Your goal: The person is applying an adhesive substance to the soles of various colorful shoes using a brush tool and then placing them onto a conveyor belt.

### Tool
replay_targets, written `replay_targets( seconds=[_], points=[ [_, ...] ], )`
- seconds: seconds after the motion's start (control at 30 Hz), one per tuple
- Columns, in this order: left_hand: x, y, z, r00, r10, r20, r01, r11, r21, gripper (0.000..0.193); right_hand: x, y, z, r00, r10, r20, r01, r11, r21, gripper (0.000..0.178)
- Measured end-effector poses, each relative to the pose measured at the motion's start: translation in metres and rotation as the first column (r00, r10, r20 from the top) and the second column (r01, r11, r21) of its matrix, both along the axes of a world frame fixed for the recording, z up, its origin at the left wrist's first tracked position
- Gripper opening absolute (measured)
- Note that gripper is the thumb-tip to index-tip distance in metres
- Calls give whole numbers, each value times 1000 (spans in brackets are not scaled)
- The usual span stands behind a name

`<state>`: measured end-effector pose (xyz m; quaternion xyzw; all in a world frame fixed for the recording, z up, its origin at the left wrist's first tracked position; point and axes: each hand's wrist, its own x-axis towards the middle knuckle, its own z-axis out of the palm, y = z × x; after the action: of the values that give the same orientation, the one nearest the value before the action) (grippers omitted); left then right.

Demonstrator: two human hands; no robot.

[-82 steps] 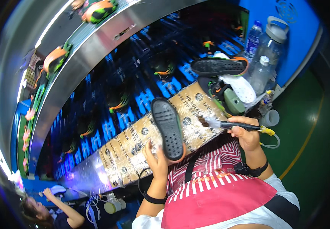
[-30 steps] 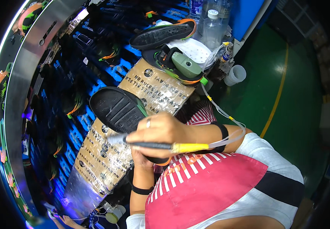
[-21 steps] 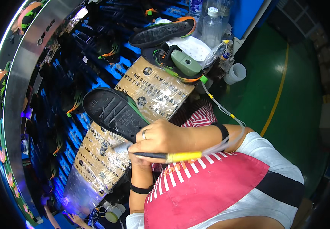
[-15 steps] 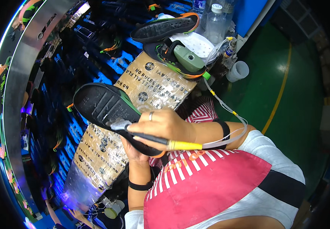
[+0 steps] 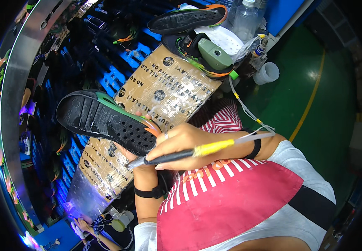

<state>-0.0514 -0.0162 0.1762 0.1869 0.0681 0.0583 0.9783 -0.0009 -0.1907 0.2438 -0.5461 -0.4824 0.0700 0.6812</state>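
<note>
My left hand [image 5: 126,153] grips a black shoe sole [image 5: 93,117] with a green and orange side wall, inner face up. Its fingertips show over the far edge, and the palm lies beneath. Several grooves cross the sole's left end, and small holes dot the right end. A pale wet streak runs along the middle. Between the fingers of my right hand [image 5: 180,147] is a brush [image 5: 168,158] with a black handle, yellow tape and a clear tube at its back end. The bristles are off the sole, just above my left wrist.
A printed cardboard-covered board [image 5: 164,92] lies below the sole. Beyond it are a shoe upper on a green last [image 5: 214,54], another black sole [image 5: 185,21], a white perforated dish [image 5: 222,39] and a clear bottle [image 5: 245,19]. Blue conveyor slats [image 5: 112,79] run left. Another person's hand [image 5: 82,226] shows lower left.
The sole has swung leftward and flatter, uncovering its holed end. The brush has come off the sole and moved toward my left wrist.
</note>
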Motion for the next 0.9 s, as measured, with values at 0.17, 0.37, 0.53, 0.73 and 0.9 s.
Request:
replay_targets(
  seconds=[0.17, 0.37, 0.53, 0.73, 0.9],
  points=[
    [-7, -5, 0, 993, -117, 21, 114, 986, 120, 70, 10, -1, 6, 831, -491, 262, 492, 868, 65, 28],
    [-18, -25, -3, 981, -56, -184, 116, 937, 331, 67, 6, 9, 6, 768, -559, 313, 572, 818, 57, 22],
    [-13, -24, -7, 932, -89, -351, 173, 961, 216, 73, 5, 3, 3, 982, -170, 88, 168, 985, 31, 23],
    [-10, -7, -7, 994, -98, -40, 101, 991, 85, 75, 1, 3, -5, 934, -335, 126, 338, 941, 0, 26],
    [-2, -1, -5, 994, -83, 77, 79, 995, 57, 64, -4, 4, -10, 986, -10, 169, -1, 998, 64, 25]
  ],
)
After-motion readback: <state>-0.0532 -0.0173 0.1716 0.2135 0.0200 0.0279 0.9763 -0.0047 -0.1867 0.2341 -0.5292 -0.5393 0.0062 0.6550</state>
